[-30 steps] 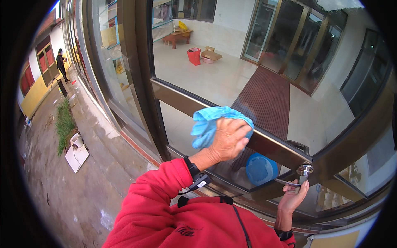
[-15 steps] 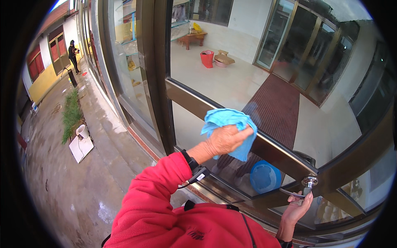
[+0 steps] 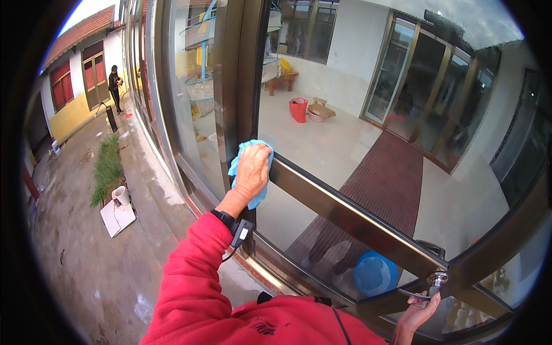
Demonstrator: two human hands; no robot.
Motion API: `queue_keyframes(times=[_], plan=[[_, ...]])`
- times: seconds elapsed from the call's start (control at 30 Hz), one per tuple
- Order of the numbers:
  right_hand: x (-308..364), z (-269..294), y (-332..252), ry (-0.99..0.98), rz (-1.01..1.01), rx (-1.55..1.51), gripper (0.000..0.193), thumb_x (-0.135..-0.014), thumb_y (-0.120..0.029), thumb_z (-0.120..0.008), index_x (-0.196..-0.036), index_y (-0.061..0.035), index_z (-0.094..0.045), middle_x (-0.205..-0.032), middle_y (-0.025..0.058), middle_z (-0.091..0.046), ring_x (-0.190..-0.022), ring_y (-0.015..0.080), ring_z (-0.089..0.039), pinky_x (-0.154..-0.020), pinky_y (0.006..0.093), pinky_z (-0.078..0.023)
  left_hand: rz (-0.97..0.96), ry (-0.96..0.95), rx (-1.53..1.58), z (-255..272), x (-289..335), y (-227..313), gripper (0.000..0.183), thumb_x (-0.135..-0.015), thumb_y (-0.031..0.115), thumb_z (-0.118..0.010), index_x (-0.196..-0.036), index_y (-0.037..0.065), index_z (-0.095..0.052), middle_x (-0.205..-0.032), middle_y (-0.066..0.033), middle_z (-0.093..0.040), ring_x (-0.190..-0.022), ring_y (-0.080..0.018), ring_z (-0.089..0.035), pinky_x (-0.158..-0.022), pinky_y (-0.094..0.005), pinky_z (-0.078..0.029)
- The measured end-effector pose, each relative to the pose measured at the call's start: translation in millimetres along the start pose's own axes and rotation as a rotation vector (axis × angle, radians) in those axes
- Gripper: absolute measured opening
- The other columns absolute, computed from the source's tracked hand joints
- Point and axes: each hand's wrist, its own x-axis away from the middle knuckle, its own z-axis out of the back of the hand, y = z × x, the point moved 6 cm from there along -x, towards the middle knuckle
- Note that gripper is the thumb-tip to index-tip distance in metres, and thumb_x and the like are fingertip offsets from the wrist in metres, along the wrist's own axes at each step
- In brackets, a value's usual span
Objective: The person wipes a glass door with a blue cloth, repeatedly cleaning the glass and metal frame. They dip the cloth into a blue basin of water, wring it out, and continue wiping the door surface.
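Note:
My left hand (image 3: pixel 253 169) is closed on a light blue cloth (image 3: pixel 260 197), pressing it against the bronze-coloured frame at the left end of the glass door's middle rail (image 3: pixel 345 213). Most of the cloth is covered by my fingers and palm. Low on the right, my right hand (image 3: pixel 421 312) has its fingers curled around the shiny metal door handle (image 3: pixel 437 280) at the other end of the rail. Its fingertips are partly hidden behind the handle.
Through the glass show a blue basin (image 3: pixel 375 273), a ribbed brown mat (image 3: pixel 384 178) and a red bag (image 3: pixel 298 110). Outside at left, a white board (image 3: pixel 118 218) and a white bucket (image 3: pixel 121 195) lie beside grass (image 3: pixel 106 169). Farther off stands a person (image 3: pixel 115 89).
My left hand has slid the blue cloth leftward along the rail to the upright frame. My right hand stays on the handle. The view has shifted slightly.

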Motion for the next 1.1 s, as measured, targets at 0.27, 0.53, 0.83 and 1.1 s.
queue_keyframes(times=[0.27, 0.53, 0.83, 1.1], plan=[[1, -3, -1, 0.032, 0.004, 0.010, 0.034, -0.102, -0.037, -0.045, -0.117, -0.0069, -0.050, -0.085, 0.0070, -0.053, -0.059, 0.0150, -0.050, -0.053, 0.0268, -0.040, 0.049, -0.002, -0.122, 14, 1, -4, 0.038, -0.077, 0.000, -0.056, -0.115, 0.004, -0.060, -0.117, -0.0150, -0.058, -0.110, -0.0347, -0.054, -0.097, -0.0445, -0.040], [-2, 1, 1, 0.020, 0.000, 0.037, 0.037, -0.102, -0.039, -0.044, -0.120, -0.0068, -0.048, -0.084, 0.0068, -0.053, -0.059, 0.0150, -0.050, -0.053, 0.0267, -0.040, 0.191, -0.065, -0.120, -15, 30, -5, 0.043, -0.083, 0.001, -0.055, -0.126, 0.000, -0.055, -0.127, -0.0192, -0.053, -0.122, -0.0395, -0.047, -0.108, -0.0480, -0.032], [0, -10, -8, -0.080, 0.025, -0.003, 0.039, -0.094, -0.033, -0.050, -0.115, -0.0006, -0.056, -0.099, 0.0126, -0.060, -0.069, 0.0216, -0.056, -0.055, 0.0327, -0.046, 0.219, 0.230, -0.313, -15, -2, -44, 0.033, -0.081, -0.006, -0.059, -0.113, 0.003, -0.057, -0.109, -0.0168, -0.056, -0.099, -0.0364, -0.054, -0.086, -0.0443, -0.047], [-1, -8, -6, -0.052, 0.037, 0.025, 0.038, -0.094, -0.033, -0.049, -0.114, -0.0011, -0.056, -0.096, 0.0113, -0.059, -0.068, 0.0215, -0.055, -0.056, 0.0328, -0.045, 0.274, 0.295, -0.297, -10, -16, -47, 0.034, -0.079, -0.005, -0.063, -0.112, 0.003, -0.056, -0.109, -0.0172, -0.053, -0.102, -0.0372, -0.054, -0.083, -0.0450, -0.048]])
